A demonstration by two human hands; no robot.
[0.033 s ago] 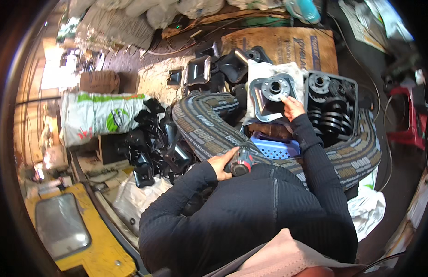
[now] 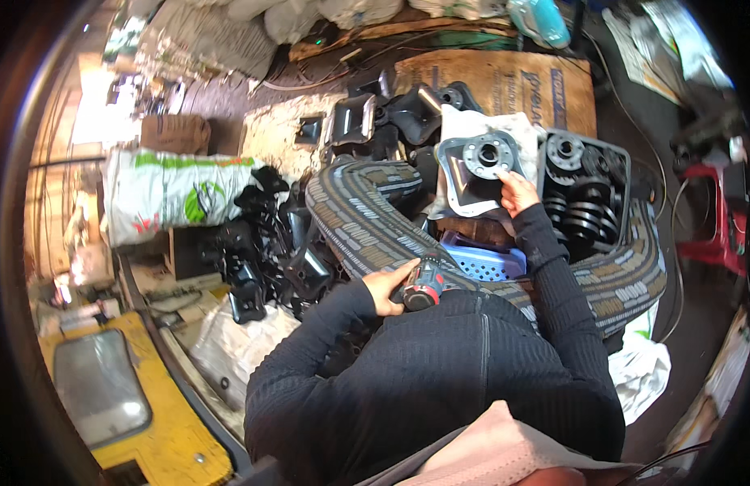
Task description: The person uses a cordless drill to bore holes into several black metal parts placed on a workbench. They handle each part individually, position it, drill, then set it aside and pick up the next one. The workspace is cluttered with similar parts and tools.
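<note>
Near, the left hand (image 2: 385, 292) holds a drill (image 2: 424, 288). Farther right, the right hand (image 2: 517, 194) touches a metal disc (image 2: 489, 167); I can't tell its grip.

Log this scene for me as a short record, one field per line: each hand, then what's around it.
Left hand: gripping a black-and-red power tool at the lap
Right hand: fingertips at the edge of a round grey flange
Beneath flange: black square-cornered metal part
Right of flange: grey crate holding round parts
Nearer the body: blue perforated basket
Far left: white-and-green sack beside heaped black parts
</note>
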